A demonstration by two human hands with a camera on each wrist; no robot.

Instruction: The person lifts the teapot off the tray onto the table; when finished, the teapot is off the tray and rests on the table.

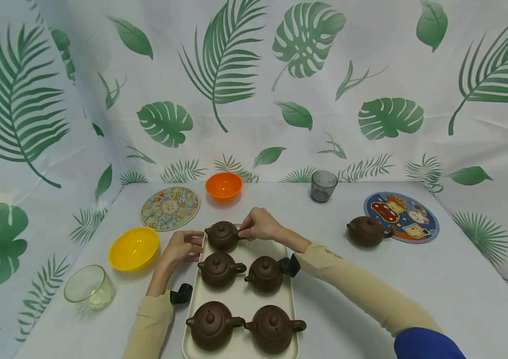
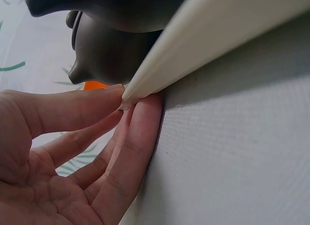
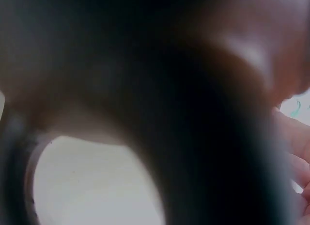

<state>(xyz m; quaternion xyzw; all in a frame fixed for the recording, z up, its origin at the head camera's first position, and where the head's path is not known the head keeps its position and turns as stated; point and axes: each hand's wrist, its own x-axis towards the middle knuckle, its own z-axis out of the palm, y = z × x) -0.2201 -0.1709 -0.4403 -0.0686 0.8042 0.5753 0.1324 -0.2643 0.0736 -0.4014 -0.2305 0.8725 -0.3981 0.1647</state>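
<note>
A cream tray (image 1: 240, 298) carries several brown clay teapots in rows. My right hand (image 1: 248, 230) pinches the handle of the far-left teapot (image 1: 221, 235), which stands on the tray. My left hand (image 1: 193, 244) lies at the tray's far left corner. In the left wrist view its straight fingers (image 2: 138, 123) touch the tray rim (image 2: 218, 36), with a teapot (image 2: 111, 55) just above. The right wrist view is filled by a blurred dark teapot (image 3: 160, 99) over the pale tray (image 3: 87, 186), with fingers (image 3: 294, 137) at the right edge.
Another brown teapot (image 1: 366, 231) sits off the tray at the right, beside a cartoon coaster (image 1: 400, 216). A yellow bowl (image 1: 133, 248), a clear green bowl (image 1: 90, 286), a patterned coaster (image 1: 170, 208), an orange bowl (image 1: 223, 186) and a grey cup (image 1: 324, 186) ring the tray.
</note>
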